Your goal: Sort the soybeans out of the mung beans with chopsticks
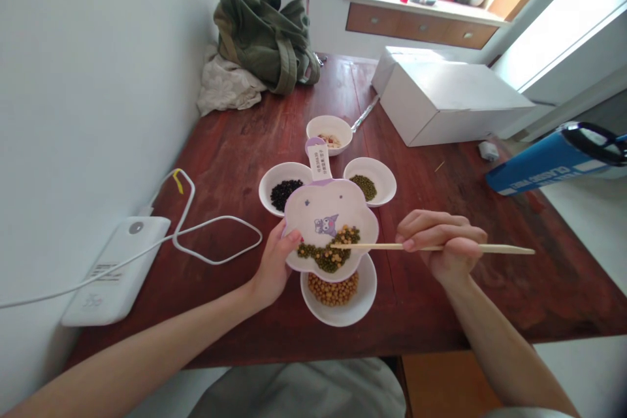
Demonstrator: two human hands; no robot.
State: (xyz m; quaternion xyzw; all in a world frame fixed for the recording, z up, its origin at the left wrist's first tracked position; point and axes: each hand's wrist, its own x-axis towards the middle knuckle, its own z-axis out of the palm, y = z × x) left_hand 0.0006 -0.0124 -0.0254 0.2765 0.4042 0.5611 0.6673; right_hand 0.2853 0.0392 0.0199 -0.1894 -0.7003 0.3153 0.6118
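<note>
My left hand (277, 261) grips the left rim of a flower-shaped lilac plate (318, 209), held tilted above a white bowl of yellow beans (337, 304). On the plate lies a heap of mixed green and yellow beans (330, 251). My right hand (443, 245) is closed on wooden chopsticks (504, 249), whose tips rest in that heap. Around the plate stand a bowl of black beans (281, 191), a bowl of green beans (371, 184) and a bowl of pale bits (329, 134).
A white power bank (115, 268) with a looped white cable (215, 241) lies at the left. A white box (448, 104) sits at the back right, a green bag (264, 32) at the back, a blue cylinder (548, 163) at the right edge.
</note>
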